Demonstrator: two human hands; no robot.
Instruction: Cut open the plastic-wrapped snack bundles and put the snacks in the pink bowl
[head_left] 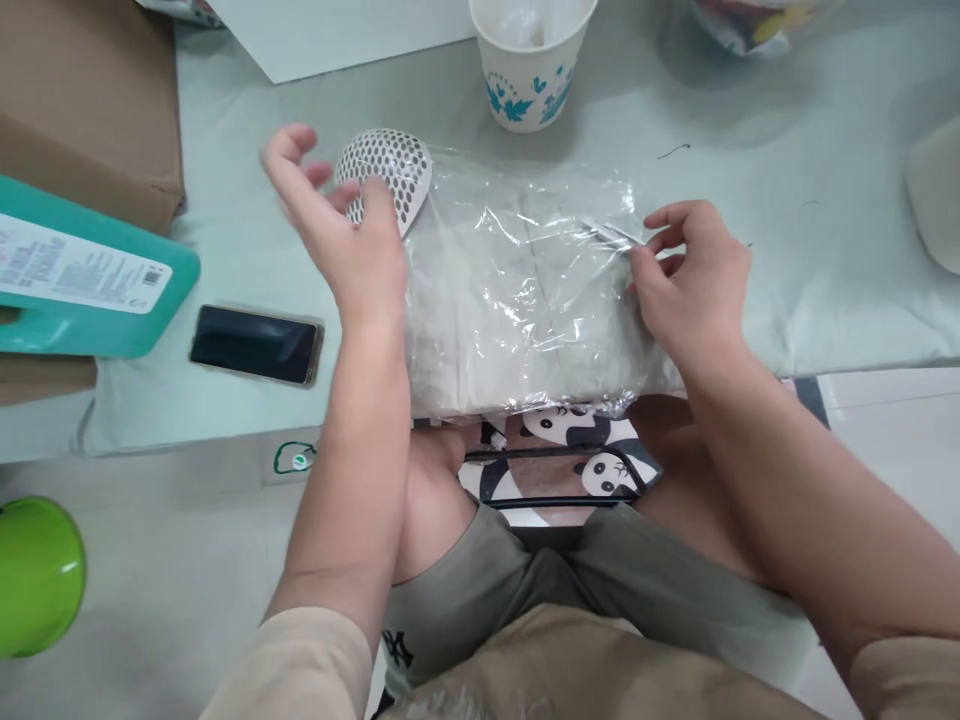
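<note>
My left hand [349, 235] is raised with its fingers apart, slightly blurred. It is nearest a white curved piece [409, 170] full of dark oval holes, which its thumb overlaps; whether they touch I cannot tell. My right hand [694, 285] is closed in a pinch at the right side, on a slim silvery-white tool [611, 235] pointing left over the plastic. Its exact kind is unclear. Between both hands a clear, wrinkled plastic sheet [517, 290] lies on the cloth-covered table, reaching its front edge.
A leaf-printed paper cup [529, 80] stands behind the plastic. To the left are a phone [255, 345], a teal container [120, 320] and a cardboard box [90, 110]. A clear bowl [750, 30] is at the back right. A green bin [37, 580] stands lower left.
</note>
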